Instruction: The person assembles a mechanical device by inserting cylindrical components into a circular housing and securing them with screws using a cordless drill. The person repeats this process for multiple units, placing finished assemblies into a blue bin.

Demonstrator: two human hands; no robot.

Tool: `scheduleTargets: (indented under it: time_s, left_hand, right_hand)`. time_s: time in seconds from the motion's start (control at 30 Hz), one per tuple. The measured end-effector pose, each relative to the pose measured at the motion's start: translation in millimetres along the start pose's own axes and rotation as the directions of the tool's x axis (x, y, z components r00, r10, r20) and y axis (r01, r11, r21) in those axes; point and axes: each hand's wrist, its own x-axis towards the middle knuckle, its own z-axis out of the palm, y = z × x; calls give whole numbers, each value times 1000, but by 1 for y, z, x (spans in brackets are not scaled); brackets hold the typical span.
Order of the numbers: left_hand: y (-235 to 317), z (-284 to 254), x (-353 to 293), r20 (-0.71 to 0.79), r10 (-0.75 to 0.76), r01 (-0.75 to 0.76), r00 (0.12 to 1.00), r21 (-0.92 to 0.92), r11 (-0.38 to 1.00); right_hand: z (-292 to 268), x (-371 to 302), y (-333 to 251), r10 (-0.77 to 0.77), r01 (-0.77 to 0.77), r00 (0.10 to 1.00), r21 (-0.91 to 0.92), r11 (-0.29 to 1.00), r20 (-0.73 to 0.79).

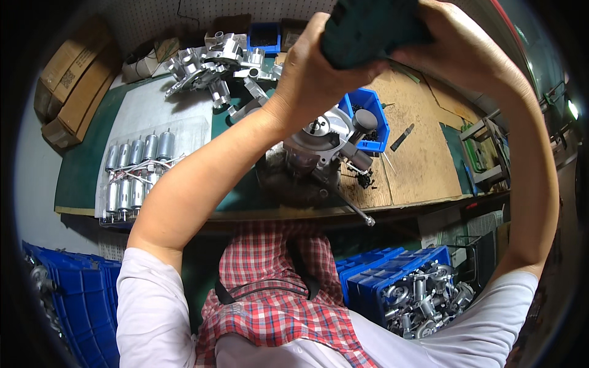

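Both of my hands are raised at the top of the view around a dark green, blocky object (372,34) whose kind I cannot make out. My left hand (313,70) grips its left side and underside, and my right hand (437,38) grips its right side. Part of the object runs out of the picture. Below the hands, on the workbench, stands a silver metal machine assembly (313,144) with a round opening. A metal rod with a rounded end (359,211) sticks out from it over the bench's front edge. My left forearm hides part of the bench.
Several cylindrical motors (143,150) lie in a clear tray at left. Metal castings (224,52) are piled behind. A blue bin (381,132) with small dark parts and a dark-handled tool (402,137) lie right. Cardboard boxes (73,73) stand far left; a blue crate (368,288) holds metal parts below.
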Motion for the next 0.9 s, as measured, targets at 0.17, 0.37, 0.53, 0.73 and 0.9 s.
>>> scheduleTargets:
  time_s: [0.17, 0.37, 0.53, 0.73, 0.9]
  left_hand:
    - [26, -46, 24, 512, -67, 345, 856, -470, 812]
    - [2, -10, -2, 115, 45, -64, 992, 161, 985]
    - [-4, -11, -2, 77, -41, 24, 996, 202, 979]
    - [-10, -9, -2, 23, -20, 17, 1000, 129, 992]
    - [-8, -6, -2, -11, 15, -13, 1000, 159, 987]
  right_hand:
    - [49, 4, 23, -121, -6, 900, -288, 957, -419]
    - [57, 0, 22, -92, -44, 867, -259, 965, -490]
    - [56, 8, 24, -44, -84, 887, -256, 963, -459]
    - [56, 11, 21, -48, -79, 881, -247, 966, -471]
    - [57, 11, 21, -63, -55, 876, -229, 972, -479]
